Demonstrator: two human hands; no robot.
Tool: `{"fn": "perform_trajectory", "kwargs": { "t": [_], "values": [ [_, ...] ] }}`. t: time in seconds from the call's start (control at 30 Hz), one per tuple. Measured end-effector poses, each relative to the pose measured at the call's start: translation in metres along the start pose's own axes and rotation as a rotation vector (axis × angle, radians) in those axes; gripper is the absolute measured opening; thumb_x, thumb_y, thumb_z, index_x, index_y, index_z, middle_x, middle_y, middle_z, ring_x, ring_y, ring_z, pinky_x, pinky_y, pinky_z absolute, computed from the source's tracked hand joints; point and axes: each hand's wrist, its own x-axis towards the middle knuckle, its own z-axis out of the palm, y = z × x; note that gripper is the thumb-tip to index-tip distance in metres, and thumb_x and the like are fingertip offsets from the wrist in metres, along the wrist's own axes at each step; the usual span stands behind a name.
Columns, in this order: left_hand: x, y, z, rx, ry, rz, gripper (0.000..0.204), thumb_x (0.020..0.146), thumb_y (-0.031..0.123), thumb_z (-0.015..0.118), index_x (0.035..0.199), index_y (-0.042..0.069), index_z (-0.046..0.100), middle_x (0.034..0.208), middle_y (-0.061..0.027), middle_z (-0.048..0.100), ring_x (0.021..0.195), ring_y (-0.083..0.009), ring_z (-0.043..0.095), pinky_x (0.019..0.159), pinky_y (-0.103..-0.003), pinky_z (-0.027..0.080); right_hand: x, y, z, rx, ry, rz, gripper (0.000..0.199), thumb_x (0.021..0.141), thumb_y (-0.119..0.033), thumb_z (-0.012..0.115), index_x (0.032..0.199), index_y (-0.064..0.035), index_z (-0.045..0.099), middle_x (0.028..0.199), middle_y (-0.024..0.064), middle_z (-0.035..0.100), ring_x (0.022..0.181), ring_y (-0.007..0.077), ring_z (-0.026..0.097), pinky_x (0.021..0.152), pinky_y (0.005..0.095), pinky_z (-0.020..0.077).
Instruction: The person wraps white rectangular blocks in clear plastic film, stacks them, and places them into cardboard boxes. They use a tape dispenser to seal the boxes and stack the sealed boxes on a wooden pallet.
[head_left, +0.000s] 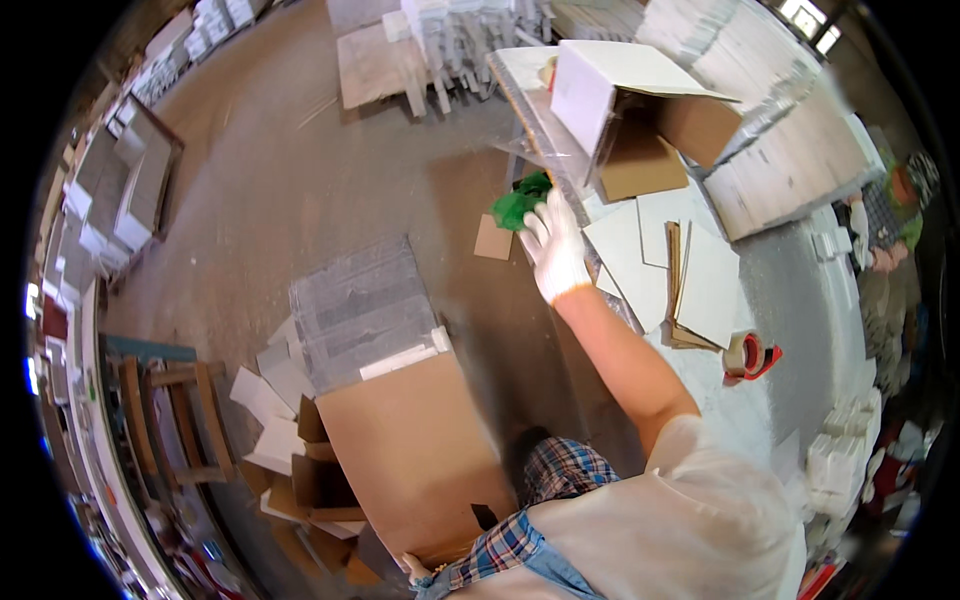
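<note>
My right hand (557,245), in a white glove, reaches out beside the left edge of the worktable (800,290), fingers spread. Just past its fingertips is a crumpled green thing (522,205), perhaps a bag or netting; I see no grip on it. Low in the view, a small part of my left hand (415,570) shows against the near edge of a large brown cardboard piece (415,450); its fingers are mostly hidden. Beyond that cardboard lies a grey, tape-covered block (365,310) with a white strip (405,358) along its near side.
An open white carton (590,95), white cardboard sheets (708,285) and a red tape dispenser (750,357) sit on the worktable. Loose cartons (320,480) and a wooden stool (180,420) stand to the left. White stacks (790,150) rise at the far right.
</note>
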Motion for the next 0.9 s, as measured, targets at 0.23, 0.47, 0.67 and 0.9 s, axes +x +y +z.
{"fn": "perform_trajectory", "kwargs": {
  "t": [0.23, 0.47, 0.67, 0.9],
  "values": [
    [0.014, 0.015, 0.003, 0.143, -0.121, 0.098, 0.073, 0.093, 0.057, 0.067, 0.126, -0.007, 0.058, 0.122, -0.0235, 0.065, 0.107, -0.0347, 0.065, 0.088, -0.050, 0.055, 0.021, -0.004, 0.003, 0.222, -0.045, 0.092, 0.023, 0.095, -0.040, 0.073, 0.102, -0.0237, 0.059, 0.087, -0.0052, 0.056, 0.071, 0.0110, 0.057, 0.061, 0.0275, 0.0450],
    [0.017, 0.021, -0.012, 0.269, -0.225, 0.218, 0.069, 0.093, 0.055, 0.067, 0.122, -0.007, 0.059, 0.117, -0.0234, 0.066, 0.104, -0.0341, 0.066, 0.085, -0.050, 0.055, -0.075, 0.027, -0.055, 0.126, 0.038, 0.280, 0.052, 0.094, -0.053, 0.071, 0.130, -0.0189, 0.056, 0.130, 0.0048, 0.056, 0.103, 0.0180, 0.058, 0.091, 0.0359, 0.0493],
    [0.007, 0.023, -0.017, 0.457, -0.253, 0.304, 0.066, 0.093, 0.054, 0.067, 0.118, -0.007, 0.061, 0.113, -0.0233, 0.067, 0.101, -0.0335, 0.067, 0.084, -0.050, 0.055, -0.036, 0.018, -0.063, 0.142, 0.034, 0.258, 0.055, 0.091, -0.053, 0.074, 0.129, -0.0170, 0.057, 0.124, 0.0040, 0.057, 0.096, 0.0187, 0.060, 0.090, 0.0376, 0.0495],
    [-0.016, 0.030, -0.001, 0.752, -0.203, 0.402, 0.062, 0.094, 0.052, 0.067, 0.114, -0.007, 0.062, 0.108, -0.0232, 0.068, 0.097, -0.0329, 0.067, 0.081, -0.049, 0.055, 0.023, -0.035, -0.012, 0.459, 0.030, 0.190, 0.089, 0.087, -0.046, 0.081, 0.157, -0.0180, 0.034, 0.154, 0.0102, 0.039, 0.112, 0.0222, 0.057, 0.098, 0.0417, 0.0514]
  ]
}}
